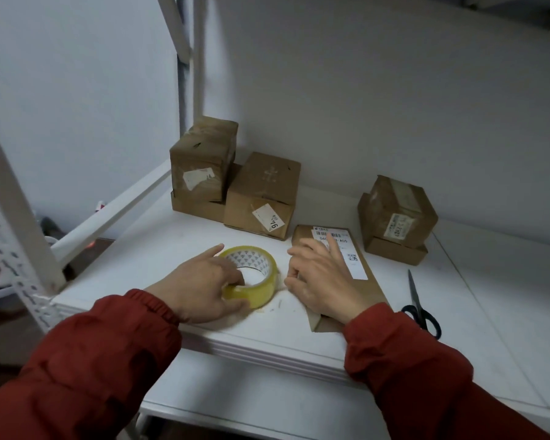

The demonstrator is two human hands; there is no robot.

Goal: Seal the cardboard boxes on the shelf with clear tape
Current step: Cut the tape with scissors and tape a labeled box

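A roll of clear yellowish tape [261, 281] lies flat on the white shelf [159, 249]. My left hand [200, 287] grips the roll, thumb at its outer wall and fingers curled into its core. A flat cardboard box [367, 281] with a white shipping label lies just right of the roll. On that box rests my right hand [324, 281], fingers loosely bent, forefinger pointing toward the label. Behind stand more cardboard boxes: a tall stack [200, 166] at back left, another box [262, 198] beside it, and a stacked pair [397, 214] at the right.
Black-handled scissors [418, 303] lie on the shelf to the right of the flat box. White shelf uprights [16, 198] rise at the left and behind. A lower shelf board [267, 392] shows beneath the front edge.
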